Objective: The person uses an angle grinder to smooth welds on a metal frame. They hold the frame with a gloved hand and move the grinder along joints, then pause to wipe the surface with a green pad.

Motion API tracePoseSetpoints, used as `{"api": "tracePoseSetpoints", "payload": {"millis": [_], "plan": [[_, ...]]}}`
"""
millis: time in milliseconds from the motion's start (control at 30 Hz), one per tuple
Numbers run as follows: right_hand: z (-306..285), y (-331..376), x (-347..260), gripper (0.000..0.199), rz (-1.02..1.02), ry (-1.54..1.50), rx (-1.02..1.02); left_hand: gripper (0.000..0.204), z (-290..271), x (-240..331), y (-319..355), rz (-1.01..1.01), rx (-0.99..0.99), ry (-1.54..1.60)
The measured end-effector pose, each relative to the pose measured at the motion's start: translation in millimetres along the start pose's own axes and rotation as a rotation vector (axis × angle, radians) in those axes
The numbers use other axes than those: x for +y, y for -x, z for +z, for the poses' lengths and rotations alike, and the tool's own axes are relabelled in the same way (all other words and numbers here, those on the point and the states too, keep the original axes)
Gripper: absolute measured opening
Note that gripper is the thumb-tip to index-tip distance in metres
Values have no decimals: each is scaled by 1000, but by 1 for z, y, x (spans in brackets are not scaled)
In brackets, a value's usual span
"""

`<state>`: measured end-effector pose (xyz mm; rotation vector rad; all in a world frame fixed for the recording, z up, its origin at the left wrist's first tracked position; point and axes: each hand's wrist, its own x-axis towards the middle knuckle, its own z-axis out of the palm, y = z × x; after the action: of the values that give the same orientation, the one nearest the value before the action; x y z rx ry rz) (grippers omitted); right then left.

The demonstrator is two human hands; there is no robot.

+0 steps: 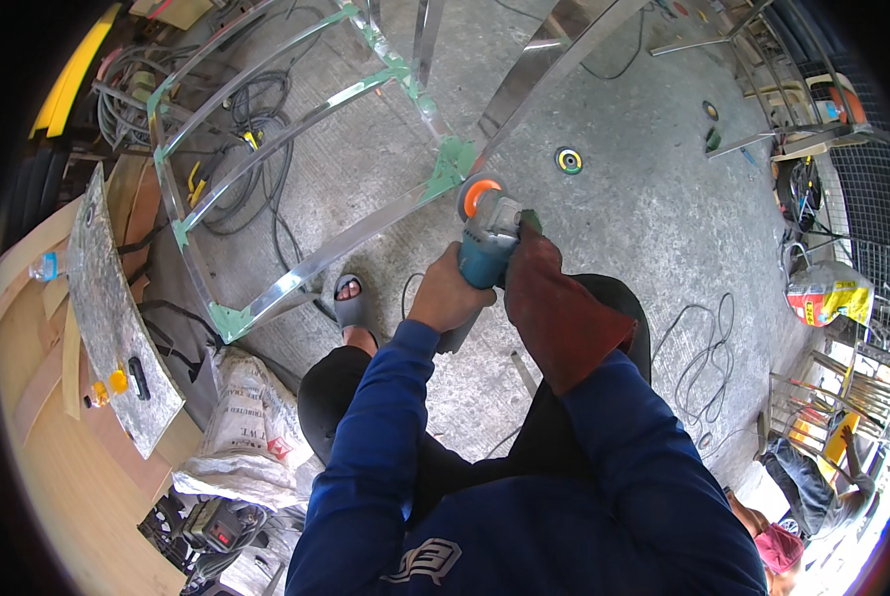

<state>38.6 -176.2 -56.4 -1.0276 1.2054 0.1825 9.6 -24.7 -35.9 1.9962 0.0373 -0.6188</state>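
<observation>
Both my hands hold an angle grinder (490, 248), teal with a grey metal head and an orange-centred disc (481, 196). My bare left hand (450, 291) is closed round its body. In a long red work glove, my right hand (549, 283) grips the grinder's right side near the head; the glove hides its fingers. Just beyond the disc is a shiny metal frame (340, 238) with green tape (455, 162) over its corners and joints. The disc sits close to one taped corner; whether it touches I cannot tell.
A loose disc (568, 160) lies on the concrete floor (604, 228). Black cables (276, 199) coil at the left, with another cable (698, 368) at the right. A white sack (251, 417) and a speckled board (117, 318) stand left. Another person (812, 487) is at the lower right.
</observation>
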Motion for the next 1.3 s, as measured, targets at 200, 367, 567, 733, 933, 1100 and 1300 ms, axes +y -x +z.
{"api": "tracePoseSetpoints", "payload": {"millis": [200,367,567,733,933,1100,1300], "plan": [[-2,-11,6,55,-10,29,-46,68,1,-11,-5,-52,-41,53],[-4,-18,10,54,-33,46,-55,68,2,-15,-8,-90,-85,104],[-8,-30,18,54,-106,80,-31,68,3,-10,-4,-34,-30,78],[-6,-21,14,53,-136,91,40,70,-1,1,1,54,15,26],[4,34,-22,47,-131,-11,95,77,-8,20,6,144,72,-56],[6,59,-38,42,-186,-96,41,79,-14,33,9,171,111,-125],[5,39,-26,49,-110,-126,24,77,-17,35,10,134,76,-130]]}}
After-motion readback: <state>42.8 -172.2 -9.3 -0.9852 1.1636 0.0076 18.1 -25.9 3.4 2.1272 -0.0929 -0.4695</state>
